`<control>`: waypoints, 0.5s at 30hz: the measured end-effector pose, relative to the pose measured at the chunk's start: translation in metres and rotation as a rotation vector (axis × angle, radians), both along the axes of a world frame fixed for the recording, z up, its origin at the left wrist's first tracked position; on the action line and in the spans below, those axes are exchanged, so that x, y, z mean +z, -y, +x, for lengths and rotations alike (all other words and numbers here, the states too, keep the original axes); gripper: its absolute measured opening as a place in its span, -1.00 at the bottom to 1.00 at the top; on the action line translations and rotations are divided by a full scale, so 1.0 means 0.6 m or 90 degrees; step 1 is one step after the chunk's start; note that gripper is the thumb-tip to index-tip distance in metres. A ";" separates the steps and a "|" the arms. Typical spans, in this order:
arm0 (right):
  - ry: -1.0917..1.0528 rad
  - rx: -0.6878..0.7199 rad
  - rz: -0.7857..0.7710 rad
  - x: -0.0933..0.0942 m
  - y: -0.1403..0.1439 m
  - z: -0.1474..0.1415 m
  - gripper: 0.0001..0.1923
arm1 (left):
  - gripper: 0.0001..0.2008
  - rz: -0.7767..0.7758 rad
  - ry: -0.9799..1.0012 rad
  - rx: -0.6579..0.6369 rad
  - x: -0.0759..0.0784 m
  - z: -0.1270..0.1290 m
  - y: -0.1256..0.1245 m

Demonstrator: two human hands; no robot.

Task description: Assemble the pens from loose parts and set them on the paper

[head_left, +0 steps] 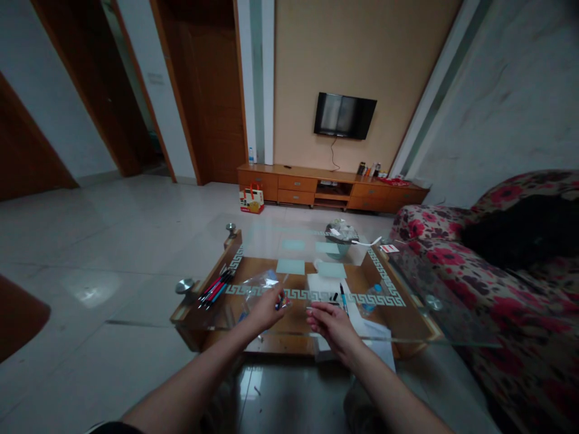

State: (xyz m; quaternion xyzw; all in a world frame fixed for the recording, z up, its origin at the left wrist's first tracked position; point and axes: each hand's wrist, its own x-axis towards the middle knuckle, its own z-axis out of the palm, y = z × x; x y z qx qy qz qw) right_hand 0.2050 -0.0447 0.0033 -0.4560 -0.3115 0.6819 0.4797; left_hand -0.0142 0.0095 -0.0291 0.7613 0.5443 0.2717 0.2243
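Observation:
My left hand is closed, its fingertips around a small dark-blue pen part that shows only partly. My right hand is pinched on a thin pale stick, possibly a pen refill; most of it is hidden. Both hands are apart, just above the glass coffee table. Beside the left hand lies a clear plastic bag. Just past the right hand are a blue-and-black pen and small black pen parts. A bundle of pens rests at the table's left.
A plastic-lined bin stands at the table's far side. White paper and a bottle with a blue cap are at the right. The flowered sofa borders the right side; a TV cabinet stands behind.

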 end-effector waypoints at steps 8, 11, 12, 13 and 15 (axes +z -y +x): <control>0.003 -0.008 -0.026 -0.012 -0.024 0.015 -0.72 | -0.66 -0.020 -0.098 0.073 -0.006 0.005 -0.002; 0.052 -0.042 -0.034 -0.016 -0.034 0.030 -0.73 | -0.64 -0.008 -0.126 0.078 -0.005 0.001 -0.001; 0.072 -0.056 -0.033 -0.016 -0.037 0.035 -0.71 | -0.67 -0.008 -0.126 0.076 -0.004 0.000 -0.001; 0.089 -0.073 -0.032 -0.015 -0.039 0.040 -0.70 | -0.72 -0.010 -0.124 0.071 -0.003 -0.001 -0.001; 0.109 -0.111 -0.031 -0.010 -0.040 0.049 -0.66 | -0.80 -0.021 -0.117 0.060 0.000 -0.001 -0.002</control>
